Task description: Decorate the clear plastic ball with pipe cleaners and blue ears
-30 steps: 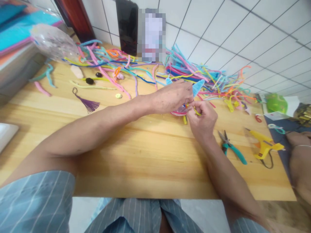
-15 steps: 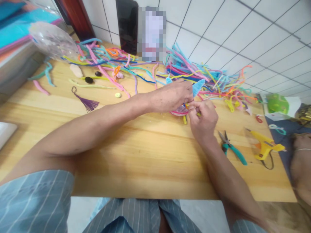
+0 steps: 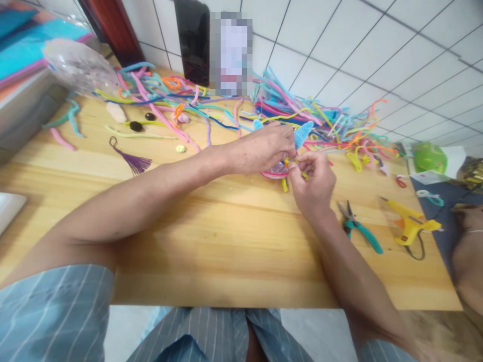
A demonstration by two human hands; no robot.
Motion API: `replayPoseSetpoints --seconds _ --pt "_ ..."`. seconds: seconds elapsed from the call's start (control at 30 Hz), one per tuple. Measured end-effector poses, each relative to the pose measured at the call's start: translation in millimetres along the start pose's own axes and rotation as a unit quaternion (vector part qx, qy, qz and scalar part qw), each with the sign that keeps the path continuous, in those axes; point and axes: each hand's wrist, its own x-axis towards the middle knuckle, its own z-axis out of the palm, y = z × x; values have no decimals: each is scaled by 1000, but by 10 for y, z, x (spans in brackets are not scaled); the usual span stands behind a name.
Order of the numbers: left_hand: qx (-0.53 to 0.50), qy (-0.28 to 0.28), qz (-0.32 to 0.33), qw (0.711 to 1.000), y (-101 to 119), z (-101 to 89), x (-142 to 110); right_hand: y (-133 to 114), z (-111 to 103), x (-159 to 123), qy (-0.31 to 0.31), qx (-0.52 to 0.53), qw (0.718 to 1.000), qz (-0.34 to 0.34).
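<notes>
Both hands meet over a small pipe-cleaner craft at the middle of the table. Its blue pointed piece (image 3: 303, 133) sticks up between them, and a pink-edged rounded part (image 3: 275, 175) shows underneath. My left hand (image 3: 269, 147) is closed over the craft from above, hiding most of it. Close beside it, my right hand (image 3: 315, 178) pinches a yellow pipe cleaner (image 3: 290, 161) at the craft's front, thumb against fingers. A short yellow end (image 3: 285, 185) pokes out below.
Pipe cleaners (image 3: 294, 103) lie heaped along the tiled wall, with two phones (image 3: 192, 42) propped behind. Pliers (image 3: 360, 229) and a yellow glue gun (image 3: 409, 221) lie on the right. A purple tassel (image 3: 132, 158) and black oval pieces (image 3: 136, 126) are on the left. Another person's arm (image 3: 470, 251) is at the right edge.
The view has shifted slightly. My right fingers have loosened and moved a little apart from my left fingers, showing more of the yellow pipe cleaner between them. Both hands stay at the craft.
</notes>
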Motion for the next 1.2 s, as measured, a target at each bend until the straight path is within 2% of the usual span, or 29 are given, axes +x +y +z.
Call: replayPoseSetpoints --seconds 0.13,0.4,0.6,0.73,0.97,1.2 --pt "8 -12 -4 1000 35 -25 -2 -12 8 24 1 32 999 43" --pt "6 25 -18 1000 45 36 -1 -50 -41 91 -33 55 997 41" --pt "21 44 -18 999 48 74 -10 66 -193 111 -73 67 995 3" --pt "23 47 -11 999 42 83 -9 159 -269 92 -94 38 995 -23" --pt "26 36 -7 999 54 24 -17 195 -195 39 -80 17 993 -89" --pt "5 31 -15 999 38 27 -30 192 -179 29 -83 2 994 -74"
